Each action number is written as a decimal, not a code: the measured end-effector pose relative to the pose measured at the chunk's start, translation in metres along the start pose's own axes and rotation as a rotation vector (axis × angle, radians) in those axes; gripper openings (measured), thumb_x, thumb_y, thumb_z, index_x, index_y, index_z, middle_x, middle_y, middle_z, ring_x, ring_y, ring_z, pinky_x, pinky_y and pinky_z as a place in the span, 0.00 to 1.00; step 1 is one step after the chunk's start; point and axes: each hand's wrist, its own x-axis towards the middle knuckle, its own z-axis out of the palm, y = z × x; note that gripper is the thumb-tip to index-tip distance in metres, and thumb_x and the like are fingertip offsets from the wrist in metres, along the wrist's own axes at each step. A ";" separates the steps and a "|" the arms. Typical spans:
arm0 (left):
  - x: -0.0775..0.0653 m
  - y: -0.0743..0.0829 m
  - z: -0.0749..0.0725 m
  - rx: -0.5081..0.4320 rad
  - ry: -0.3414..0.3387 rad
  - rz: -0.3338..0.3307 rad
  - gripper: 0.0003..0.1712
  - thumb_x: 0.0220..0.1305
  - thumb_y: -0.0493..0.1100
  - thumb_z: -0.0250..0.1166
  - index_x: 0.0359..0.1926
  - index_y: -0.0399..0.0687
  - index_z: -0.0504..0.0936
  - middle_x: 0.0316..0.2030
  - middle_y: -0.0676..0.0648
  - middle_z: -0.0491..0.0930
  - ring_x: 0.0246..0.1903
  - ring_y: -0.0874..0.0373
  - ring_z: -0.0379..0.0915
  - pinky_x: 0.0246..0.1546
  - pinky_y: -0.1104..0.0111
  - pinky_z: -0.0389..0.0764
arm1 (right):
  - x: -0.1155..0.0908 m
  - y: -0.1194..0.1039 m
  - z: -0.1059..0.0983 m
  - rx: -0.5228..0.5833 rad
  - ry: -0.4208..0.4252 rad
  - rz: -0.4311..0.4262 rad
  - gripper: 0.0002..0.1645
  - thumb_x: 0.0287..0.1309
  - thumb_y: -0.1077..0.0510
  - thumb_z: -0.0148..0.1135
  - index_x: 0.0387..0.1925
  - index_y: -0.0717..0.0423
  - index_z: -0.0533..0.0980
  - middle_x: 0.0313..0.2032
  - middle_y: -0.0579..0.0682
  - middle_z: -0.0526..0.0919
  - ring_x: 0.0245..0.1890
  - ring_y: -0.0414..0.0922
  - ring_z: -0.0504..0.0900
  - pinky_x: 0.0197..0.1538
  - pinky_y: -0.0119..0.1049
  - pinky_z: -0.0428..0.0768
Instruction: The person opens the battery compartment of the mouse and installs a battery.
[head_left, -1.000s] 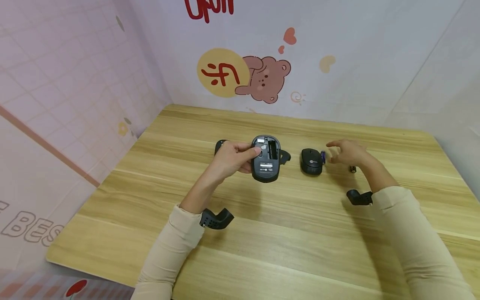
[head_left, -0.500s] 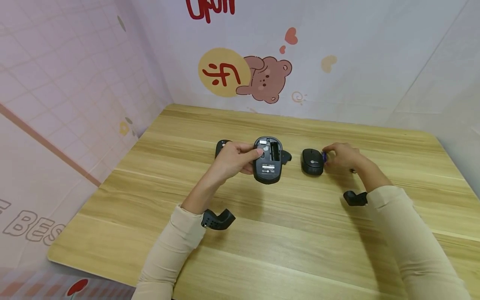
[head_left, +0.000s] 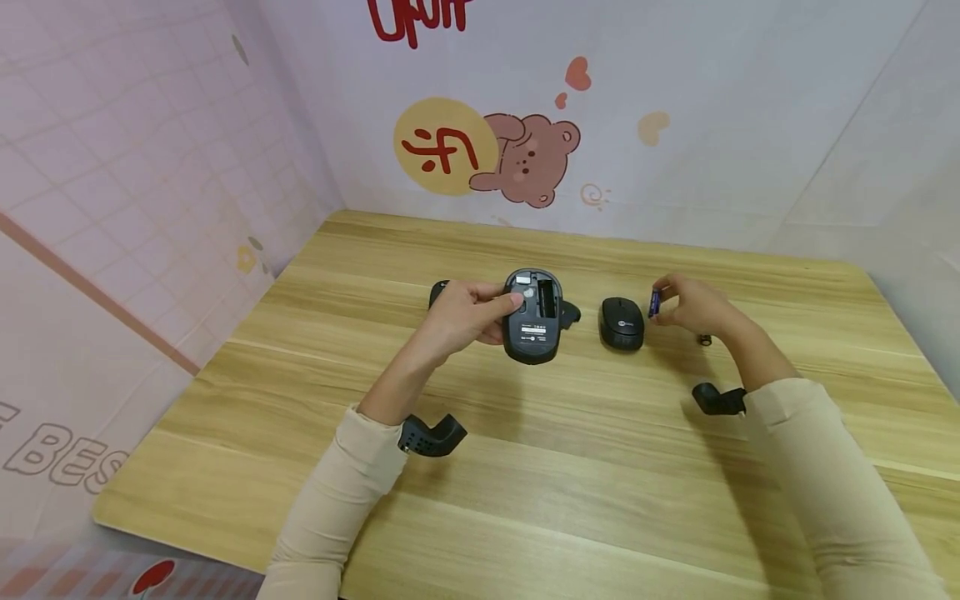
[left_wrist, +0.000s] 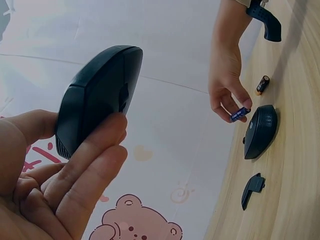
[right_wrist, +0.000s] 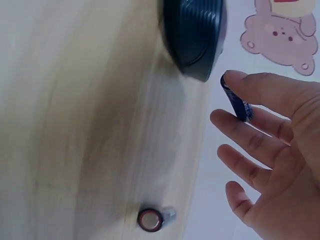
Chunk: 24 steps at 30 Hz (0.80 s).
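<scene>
My left hand (head_left: 465,318) grips a black computer mouse (head_left: 531,337) raised over the table, its underside facing me. The battery slot (head_left: 548,298) in that underside is uncovered and looks empty. In the left wrist view the same mouse (left_wrist: 95,95) shows edge-on between thumb and fingers. My right hand (head_left: 697,307) pinches a blue-purple battery (head_left: 655,302) between thumb and fingertips. The right wrist view shows this battery (right_wrist: 237,100) held just off the second mouse (right_wrist: 194,37).
A second black mouse (head_left: 622,323) stands on the wooden table (head_left: 570,483). Left of it lies a black battery cover (head_left: 570,314). Another battery (head_left: 705,339), dark-coloured, lies below the right hand. A dark object (head_left: 437,290) is partly hidden behind the left hand. A printed wall (head_left: 720,183) closes off the back.
My right hand has reached down to the blue-purple battery beside the second mouse, taken it between thumb and fingertips and lifted it slightly. The left hand and its mouse stay nearly still.
</scene>
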 end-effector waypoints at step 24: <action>-0.003 0.001 0.002 0.014 -0.002 -0.016 0.18 0.65 0.41 0.61 0.53 0.36 0.79 0.32 0.39 0.84 0.24 0.56 0.81 0.31 0.63 0.83 | -0.016 -0.054 0.001 0.178 0.132 -0.162 0.22 0.58 0.65 0.63 0.51 0.64 0.64 0.37 0.58 0.79 0.36 0.51 0.79 0.36 0.40 0.75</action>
